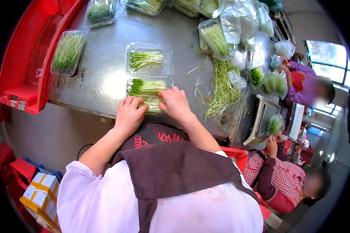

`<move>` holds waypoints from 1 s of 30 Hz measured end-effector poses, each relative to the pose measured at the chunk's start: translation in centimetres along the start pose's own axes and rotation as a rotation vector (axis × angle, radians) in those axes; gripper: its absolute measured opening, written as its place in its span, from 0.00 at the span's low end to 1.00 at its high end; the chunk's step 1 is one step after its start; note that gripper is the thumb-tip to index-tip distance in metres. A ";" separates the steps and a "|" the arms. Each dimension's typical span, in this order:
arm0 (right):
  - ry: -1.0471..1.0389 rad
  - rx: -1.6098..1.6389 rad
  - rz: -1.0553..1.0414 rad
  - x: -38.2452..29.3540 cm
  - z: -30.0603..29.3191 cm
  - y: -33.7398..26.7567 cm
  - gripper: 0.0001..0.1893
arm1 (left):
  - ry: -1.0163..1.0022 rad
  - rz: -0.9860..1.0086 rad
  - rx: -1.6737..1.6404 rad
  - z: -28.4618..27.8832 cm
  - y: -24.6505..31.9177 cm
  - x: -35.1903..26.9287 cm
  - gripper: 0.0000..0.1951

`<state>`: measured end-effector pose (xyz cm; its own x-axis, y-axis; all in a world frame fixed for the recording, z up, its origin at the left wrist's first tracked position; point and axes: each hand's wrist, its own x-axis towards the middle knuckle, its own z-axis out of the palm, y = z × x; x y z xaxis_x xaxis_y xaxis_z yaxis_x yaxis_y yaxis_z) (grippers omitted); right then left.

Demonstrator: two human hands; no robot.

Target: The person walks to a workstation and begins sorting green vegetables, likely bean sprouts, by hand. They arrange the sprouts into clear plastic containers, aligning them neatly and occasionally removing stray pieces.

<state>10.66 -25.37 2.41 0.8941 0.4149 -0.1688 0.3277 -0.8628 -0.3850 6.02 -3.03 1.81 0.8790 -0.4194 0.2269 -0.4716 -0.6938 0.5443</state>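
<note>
Before me on the steel table lies an open clear plastic clamshell box (169,82). Its near half holds a dense bunch of green-leaved sprouts (150,87), leaves to the left and pale stems to the right. A smaller sprout bunch (147,59) rests in the far half (166,70). My left hand (130,113) has its fingers curled at the left side of the near bunch. From the right, my right hand (175,104) presses its thumb and fingers on the stem ends. Both sets of fingertips are partly hidden among the sprouts.
A loose sprout heap (226,90) lies to the right on the steel table (105,55). Packed boxes (68,52) stand left, beside a red plastic crate (32,58). Plastic bags (236,17) lie at the back right. Two people (302,83) (283,177) handle bagged greens at the right.
</note>
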 end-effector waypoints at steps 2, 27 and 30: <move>-0.073 0.004 0.027 0.3 -0.5 -0.2 0.11 | 0.010 0.001 -0.003 0.0 -0.2 -0.1 0.13; -0.070 -0.004 -0.039 1.1 -0.8 -2.8 0.09 | 0.064 -0.025 -0.032 -1.1 -0.9 -0.3 0.15; -0.065 0.087 -0.031 1.0 -0.8 -2.4 0.08 | 0.081 -0.065 -0.056 -1.7 -0.6 0.1 0.20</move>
<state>11.01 -23.11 3.95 0.8612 0.4613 -0.2133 0.3243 -0.8220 -0.4681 6.47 -1.66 2.86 0.9116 -0.3242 0.2527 -0.4104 -0.6837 0.6034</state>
